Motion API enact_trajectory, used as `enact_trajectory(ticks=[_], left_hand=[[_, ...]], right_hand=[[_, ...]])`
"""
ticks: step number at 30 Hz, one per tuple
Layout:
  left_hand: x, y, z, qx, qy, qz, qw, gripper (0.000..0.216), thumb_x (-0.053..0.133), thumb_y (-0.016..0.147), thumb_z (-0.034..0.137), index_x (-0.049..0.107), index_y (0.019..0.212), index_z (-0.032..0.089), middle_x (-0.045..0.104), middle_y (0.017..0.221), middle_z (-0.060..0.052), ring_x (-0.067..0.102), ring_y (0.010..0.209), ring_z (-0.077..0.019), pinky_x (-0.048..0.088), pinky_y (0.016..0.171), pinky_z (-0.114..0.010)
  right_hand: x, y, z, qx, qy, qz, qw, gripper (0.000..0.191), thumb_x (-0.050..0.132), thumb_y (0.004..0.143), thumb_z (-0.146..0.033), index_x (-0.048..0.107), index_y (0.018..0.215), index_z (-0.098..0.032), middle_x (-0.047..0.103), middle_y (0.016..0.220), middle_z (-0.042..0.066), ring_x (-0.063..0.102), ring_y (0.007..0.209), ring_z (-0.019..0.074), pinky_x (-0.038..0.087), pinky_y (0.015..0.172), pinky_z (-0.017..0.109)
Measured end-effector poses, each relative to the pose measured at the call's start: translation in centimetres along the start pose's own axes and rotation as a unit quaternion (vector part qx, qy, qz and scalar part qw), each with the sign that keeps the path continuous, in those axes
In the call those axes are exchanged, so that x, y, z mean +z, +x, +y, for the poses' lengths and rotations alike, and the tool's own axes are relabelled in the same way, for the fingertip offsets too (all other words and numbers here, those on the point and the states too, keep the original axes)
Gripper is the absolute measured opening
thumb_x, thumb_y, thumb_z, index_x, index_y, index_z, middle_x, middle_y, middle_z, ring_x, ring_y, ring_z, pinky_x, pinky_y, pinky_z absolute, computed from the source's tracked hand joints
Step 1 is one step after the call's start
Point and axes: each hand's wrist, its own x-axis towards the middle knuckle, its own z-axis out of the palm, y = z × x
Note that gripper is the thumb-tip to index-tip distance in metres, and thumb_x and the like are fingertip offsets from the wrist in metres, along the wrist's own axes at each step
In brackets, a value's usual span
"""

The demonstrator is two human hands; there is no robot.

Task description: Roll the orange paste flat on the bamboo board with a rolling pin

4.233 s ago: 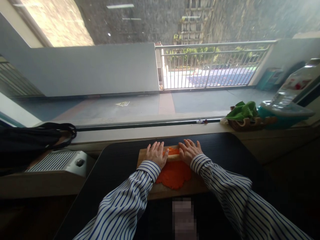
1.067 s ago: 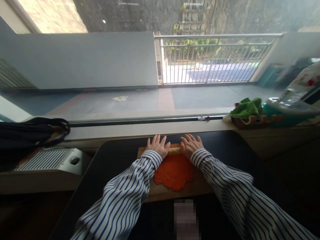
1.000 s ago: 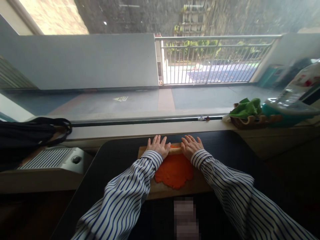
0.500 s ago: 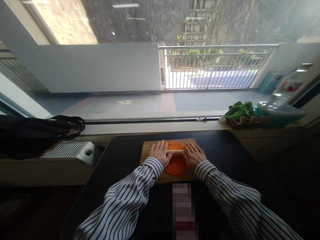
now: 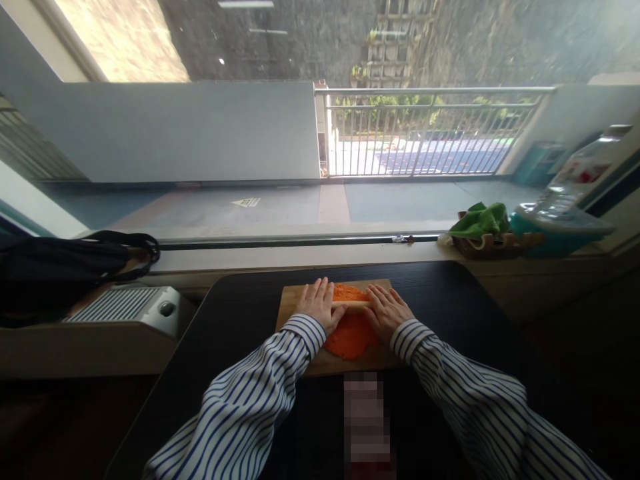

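A pale wooden rolling pin [image 5: 351,306] lies crosswise on a flattened sheet of orange dough [image 5: 350,337]. My left hand [image 5: 319,306] rests on the pin's left part, fingers stretched forward and thumb pointing inward along it. On the right part, my right hand [image 5: 387,312] lies palm down with its fingers extended too. Both hands hide the pin's ends. Beneath the dough is a wooden board [image 5: 290,301], set on a black table [image 5: 240,320]. The dough's surface looks crumbly beyond the pin and smoother on the near side.
Against the window sill stand a woven basket with a green cloth [image 5: 481,221], a teal container [image 5: 555,237] and a clear plastic bottle [image 5: 575,175]. At left lie a black bag [image 5: 65,270] and a white vented unit [image 5: 125,310]. A pixelated patch covers the near table area.
My hands and the rolling pin have shifted slightly away from me over the dough, and more dough shows on the near side. The view has moved a little.
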Motion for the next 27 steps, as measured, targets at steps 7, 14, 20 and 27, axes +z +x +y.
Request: enact_trajectory(ticks=[7, 14, 20, 27], left_hand=[[-0.3, 3.5, -0.7, -0.022, -0.021, -0.022, 0.999, 0.072, 0.009, 0.084, 0.06, 0.029, 0.137, 0.015, 0.029, 0.144, -0.01, 0.02, 0.133, -0.0228, 0.011, 0.108, -0.047], [-0.2, 5.2, -1.1, -0.051, -0.039, -0.042, 0.997, 0.07, 0.006, 0.085, 0.059, 0.034, 0.135, 0.018, 0.03, 0.143, -0.009, 0.021, 0.133, -0.023, 0.013, 0.107, -0.049], [-0.3, 4.1, -0.8, -0.04, -0.03, -0.045, 0.998, 0.071, 0.005, 0.084, 0.06, 0.03, 0.137, 0.019, 0.031, 0.143, -0.008, 0.022, 0.133, -0.0229, 0.014, 0.107, -0.048], [-0.7, 0.7, 0.3, -0.009, 0.001, -0.036, 0.999, 0.067, 0.012, 0.087, 0.055, 0.026, 0.138, 0.015, 0.027, 0.145, -0.01, 0.022, 0.132, -0.0248, 0.016, 0.107, -0.048]], right_hand=[[-0.7, 4.0, 0.9, 0.02, 0.007, -0.037, 0.999, 0.061, 0.013, 0.09, -0.047, 0.029, 0.137, -0.012, 0.026, 0.145, 0.006, 0.016, 0.134, 0.0204, 0.009, 0.108, 0.046], [-1.0, 6.3, 1.2, 0.035, 0.006, -0.058, 0.998, 0.06, 0.009, 0.09, -0.047, 0.035, 0.135, -0.016, 0.03, 0.143, 0.005, 0.019, 0.133, 0.0212, 0.005, 0.106, 0.053], [-1.0, 4.8, 0.8, 0.017, 0.006, -0.035, 0.999, 0.059, 0.009, 0.091, -0.045, 0.032, 0.136, -0.015, 0.029, 0.144, 0.005, 0.017, 0.133, 0.0218, 0.003, 0.106, 0.053], [-0.1, 1.6, 0.6, -0.003, 0.025, 0.0, 1.0, 0.057, 0.016, 0.091, -0.045, 0.035, 0.135, -0.014, 0.03, 0.143, 0.007, 0.021, 0.132, 0.021, 0.007, 0.107, 0.049]])
